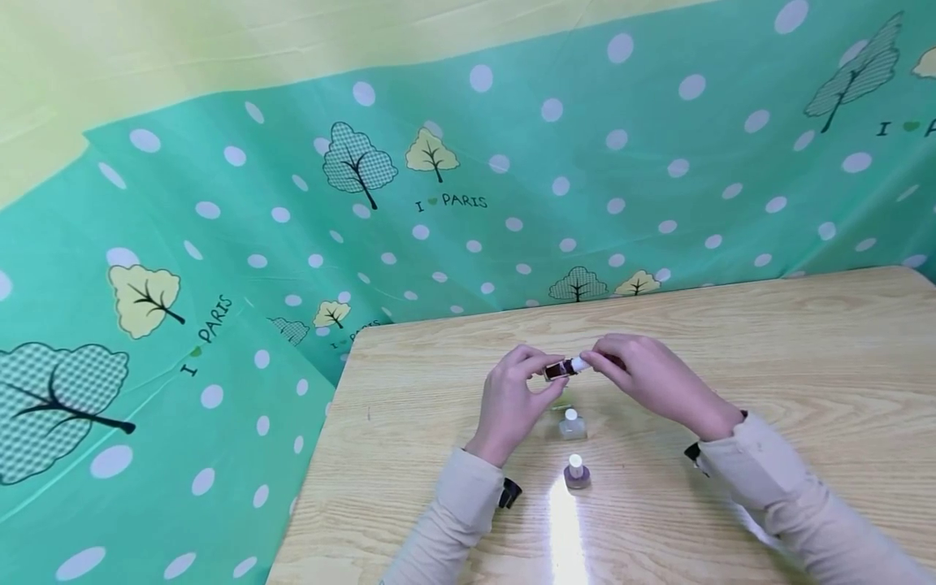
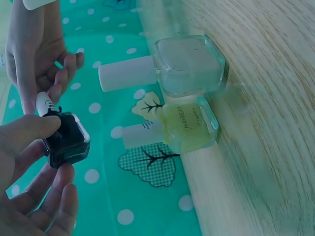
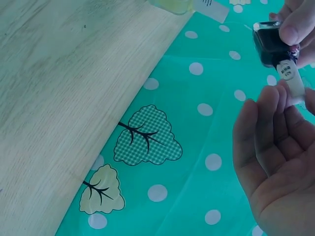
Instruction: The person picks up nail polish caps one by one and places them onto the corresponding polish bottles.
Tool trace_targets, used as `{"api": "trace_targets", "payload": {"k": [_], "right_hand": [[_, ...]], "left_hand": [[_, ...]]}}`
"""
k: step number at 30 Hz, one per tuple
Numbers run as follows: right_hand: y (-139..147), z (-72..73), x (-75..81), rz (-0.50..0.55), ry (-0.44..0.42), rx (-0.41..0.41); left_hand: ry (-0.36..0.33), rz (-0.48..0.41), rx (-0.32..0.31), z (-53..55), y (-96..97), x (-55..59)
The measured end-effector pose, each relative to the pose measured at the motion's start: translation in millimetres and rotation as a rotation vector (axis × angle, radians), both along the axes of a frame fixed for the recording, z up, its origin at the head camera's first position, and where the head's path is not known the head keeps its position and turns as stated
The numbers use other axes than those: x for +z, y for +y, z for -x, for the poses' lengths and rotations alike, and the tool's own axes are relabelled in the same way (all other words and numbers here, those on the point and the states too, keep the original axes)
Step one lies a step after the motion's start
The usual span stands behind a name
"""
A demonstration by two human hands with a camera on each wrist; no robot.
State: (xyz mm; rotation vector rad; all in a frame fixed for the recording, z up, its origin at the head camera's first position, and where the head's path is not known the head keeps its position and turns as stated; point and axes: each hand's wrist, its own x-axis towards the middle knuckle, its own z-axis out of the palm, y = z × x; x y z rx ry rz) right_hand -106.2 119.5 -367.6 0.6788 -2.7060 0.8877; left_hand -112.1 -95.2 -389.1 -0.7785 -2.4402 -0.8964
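A small bottle of dark nail polish (image 1: 558,371) is tilted above the table between both hands. My left hand (image 1: 509,400) pinches its square glass body between thumb and fingers; the left wrist view shows the dark glass (image 2: 72,142) close up. On the other end, my right hand (image 1: 654,378) pinches the white cap (image 3: 294,84) with thumb and fingertips. The cap sits in line with the bottle's neck. Beneath the hands stand a yellow-green polish bottle (image 2: 192,128), partly hidden in the head view, and a clear whitish one (image 1: 573,426). Nearer me stands a purplish-grey bottle (image 1: 577,477).
All the bottles stand in a rough row on the wood-grain table (image 1: 424,390). A green dotted cloth (image 1: 453,244) with printed trees hangs behind and to the left of it. Bright glare lies on the table in front of the nearest bottle.
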Motion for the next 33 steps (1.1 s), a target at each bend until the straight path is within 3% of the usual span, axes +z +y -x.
{"api": "trace_targets", "payload": {"k": [9,17,22,33], "right_hand": [[0.0,0.4,-0.9,0.046,-0.031,-0.029],[3.6,-1.4,-0.3,0.026,0.076,0.07],[1.4,-0.7,0.0,0.024,0.096,0.082],[-4.4,2.2,-2.3,0.039,0.029,0.03]], "left_hand": [[-0.018,-0.015,0.011,1.5,-2.4,0.0],[-0.065,-0.018,0.024,2.4,-5.5,-0.5],[-0.068,-0.013,0.025,2.3,-5.7,-0.6],[-0.042,-0.011,0.023,0.8,-4.2,0.8]]}}
